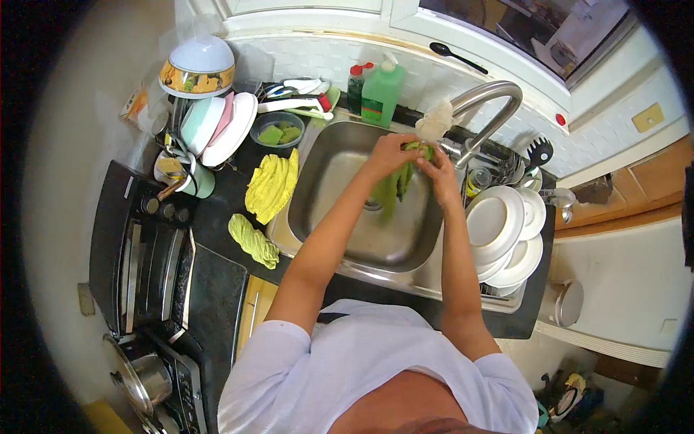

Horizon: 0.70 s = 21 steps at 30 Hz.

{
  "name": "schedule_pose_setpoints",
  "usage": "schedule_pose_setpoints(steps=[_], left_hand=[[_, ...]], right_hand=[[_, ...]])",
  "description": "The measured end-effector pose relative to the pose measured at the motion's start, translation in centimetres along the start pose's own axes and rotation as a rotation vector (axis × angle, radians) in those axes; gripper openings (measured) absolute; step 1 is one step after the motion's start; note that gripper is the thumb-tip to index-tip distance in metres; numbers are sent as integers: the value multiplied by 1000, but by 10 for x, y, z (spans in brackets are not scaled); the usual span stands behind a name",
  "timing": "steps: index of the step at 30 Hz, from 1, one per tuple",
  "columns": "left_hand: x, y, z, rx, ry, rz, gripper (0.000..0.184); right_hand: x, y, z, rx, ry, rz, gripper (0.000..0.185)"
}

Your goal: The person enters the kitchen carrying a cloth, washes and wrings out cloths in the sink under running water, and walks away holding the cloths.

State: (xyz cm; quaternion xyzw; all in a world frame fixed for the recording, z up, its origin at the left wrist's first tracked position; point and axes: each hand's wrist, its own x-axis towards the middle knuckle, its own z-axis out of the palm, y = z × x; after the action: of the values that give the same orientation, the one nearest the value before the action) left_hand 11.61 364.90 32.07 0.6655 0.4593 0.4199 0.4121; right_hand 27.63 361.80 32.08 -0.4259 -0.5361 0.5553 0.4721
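Observation:
My left hand (392, 153) and my right hand (441, 173) are raised over the metal sink (325, 210), just below the faucet (499, 90). Between them hangs a long, limp green bundle (394, 189). Its lower end is blurred, so I cannot tell whether it is leafy greens or cloth. Both hands are closed on its upper end, fingers bent and close together. A pale cloth-like cover (434, 121) wraps the faucet's mouth, right above my fingers. The drain is partly hidden behind the green bundle.
Left of the sink lie a yellow cloth (272, 186), a twisted yellow-green cloth (253, 241) and a bowl of green sponges (279, 132). White plates (494, 226) are stacked on the right. A green soap bottle (382, 92) stands behind; a black toaster oven (141, 246) is far left.

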Motion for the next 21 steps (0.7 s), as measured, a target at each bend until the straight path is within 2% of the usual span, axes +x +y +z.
schedule_pose_setpoints(steps=[2, 3, 5, 8, 11, 12, 15, 18, 19, 21], left_hand=[[-1, -6, -5, -161, 51, 89, 31], [-4, -3, -11, -172, 15, 49, 31], [-16, 1, -24, -195, -55, -36, 33], [-31, -24, -36, 101, -264, -139, 27], [-50, -47, -44, 320, -221, -144, 23], [-54, -51, -46, 291, -206, -168, 23], [-57, -64, -52, 211, -154, -194, 25], [-52, -72, -57, 215, -99, -132, 26], [-51, -61, -59, 263, -85, -116, 26], [-50, -48, -63, 341, -58, -86, 25]], right_hand=[[9, 10, -9, -65, -19, -10, 38], [13, 14, -11, -97, -30, -15, 34], [13, 11, -9, 51, 9, -14, 30], [12, 4, -1, 265, -5, -37, 26], [11, 1, 0, 300, 81, -21, 26], [10, -4, 1, 283, 128, -9, 27], [2, -19, -1, 35, 175, 15, 25], [5, -6, -16, -12, -5, 25, 24], [-3, -27, -9, -293, -3, -13, 24], [-1, -5, -24, -611, -75, -87, 24]])
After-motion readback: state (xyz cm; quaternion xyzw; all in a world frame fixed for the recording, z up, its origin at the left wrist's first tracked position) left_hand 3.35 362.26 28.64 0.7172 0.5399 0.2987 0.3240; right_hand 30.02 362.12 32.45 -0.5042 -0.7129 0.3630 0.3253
